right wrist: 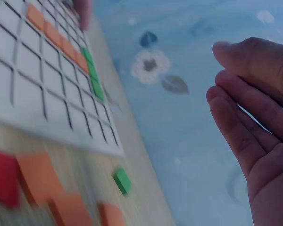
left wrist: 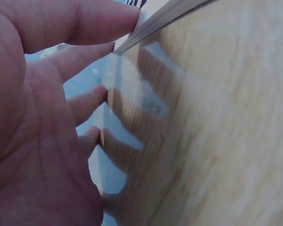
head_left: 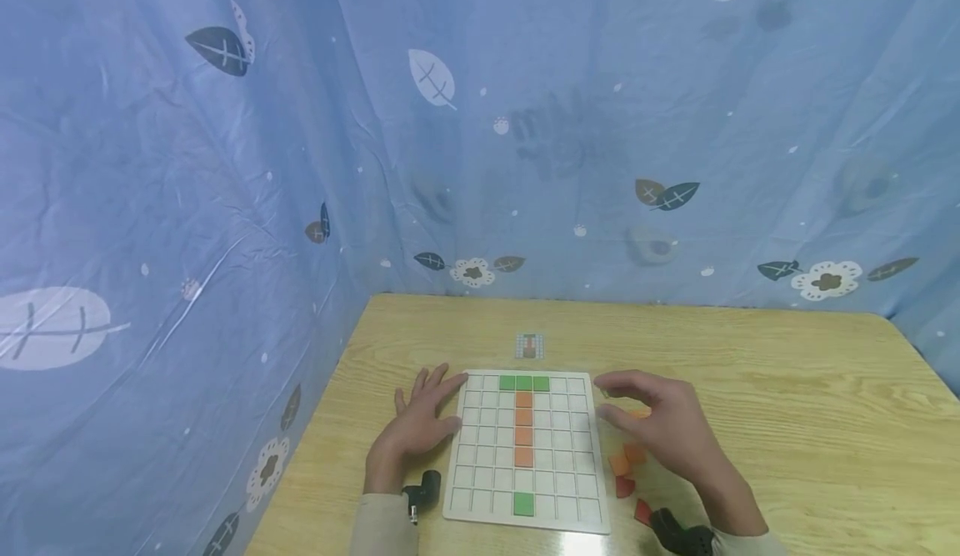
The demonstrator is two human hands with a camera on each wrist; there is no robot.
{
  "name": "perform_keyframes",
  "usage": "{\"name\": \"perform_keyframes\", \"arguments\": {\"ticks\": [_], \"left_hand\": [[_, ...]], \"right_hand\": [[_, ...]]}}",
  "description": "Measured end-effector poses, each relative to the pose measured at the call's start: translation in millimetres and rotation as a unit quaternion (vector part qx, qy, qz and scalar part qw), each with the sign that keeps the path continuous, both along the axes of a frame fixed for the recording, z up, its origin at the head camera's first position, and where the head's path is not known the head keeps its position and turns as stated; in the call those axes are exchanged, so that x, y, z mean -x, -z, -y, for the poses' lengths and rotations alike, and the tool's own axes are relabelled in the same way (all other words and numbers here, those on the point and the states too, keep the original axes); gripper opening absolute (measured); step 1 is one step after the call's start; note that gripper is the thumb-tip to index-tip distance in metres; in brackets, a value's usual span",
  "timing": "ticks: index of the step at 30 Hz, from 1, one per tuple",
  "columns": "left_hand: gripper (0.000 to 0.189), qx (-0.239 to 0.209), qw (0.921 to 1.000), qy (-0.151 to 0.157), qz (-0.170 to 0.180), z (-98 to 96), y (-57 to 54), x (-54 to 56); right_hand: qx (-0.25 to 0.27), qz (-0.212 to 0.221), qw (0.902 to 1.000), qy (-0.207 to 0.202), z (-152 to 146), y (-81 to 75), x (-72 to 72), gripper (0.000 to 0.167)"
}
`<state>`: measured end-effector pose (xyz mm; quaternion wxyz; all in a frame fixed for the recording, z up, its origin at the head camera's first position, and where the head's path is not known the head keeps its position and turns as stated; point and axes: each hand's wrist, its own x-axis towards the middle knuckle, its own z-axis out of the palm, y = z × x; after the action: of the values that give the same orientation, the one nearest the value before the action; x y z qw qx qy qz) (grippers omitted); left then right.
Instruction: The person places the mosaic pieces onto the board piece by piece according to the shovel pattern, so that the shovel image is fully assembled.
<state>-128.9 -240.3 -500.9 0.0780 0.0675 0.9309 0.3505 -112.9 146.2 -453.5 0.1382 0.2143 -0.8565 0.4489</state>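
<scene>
A white grid board lies on the table. On it are three green tiles in the far row, a column of several orange tiles below them, and a lone green tile near the front. My left hand rests at the board's left edge, fingers spread, thumb and index finger touching it. To the board's right hovers my right hand, thumb apart from the bent fingers, holding nothing. Close to the board's far right corner in the right wrist view, a loose green tile lies on the table.
Loose orange tiles and red tiles are scattered right of the board, partly under the right hand. A small card with a grid picture lies beyond the board. Blue patterned curtains border the wooden table.
</scene>
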Motion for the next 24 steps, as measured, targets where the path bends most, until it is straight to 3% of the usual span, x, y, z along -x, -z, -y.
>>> {"name": "perform_keyframes", "arguments": {"ticks": [5, 10, 16, 21, 24], "left_hand": [[0.074, -0.002, 1.0000, 0.003, -0.004, 0.7, 0.9, 0.5], [0.075, -0.016, 0.9997, 0.010, -0.015, 0.8, 2.9, 0.1], [0.075, -0.004, 1.0000, 0.005, -0.002, 0.7, 1.0, 0.1], [0.076, -0.001, 1.0000, 0.006, -0.004, 1.5, 2.4, 1.6], [0.075, -0.004, 0.9999, 0.000, -0.013, 2.7, 10.3, 3.5]], "right_hand": [[0.022, 0.024, 0.9993, 0.017, -27, -0.3, 4.0, 0.034], [0.002, 0.053, 0.9979, 0.039, -48, 0.5, 5.5, 0.037], [-0.020, 0.077, 0.9956, 0.050, -65, 0.2, 5.3, 0.040], [-0.042, 0.115, 0.9917, 0.040, -68, 3.0, 8.8, 0.040], [-0.051, 0.144, 0.9879, 0.027, -69, 6.6, 11.4, 0.040]]}}
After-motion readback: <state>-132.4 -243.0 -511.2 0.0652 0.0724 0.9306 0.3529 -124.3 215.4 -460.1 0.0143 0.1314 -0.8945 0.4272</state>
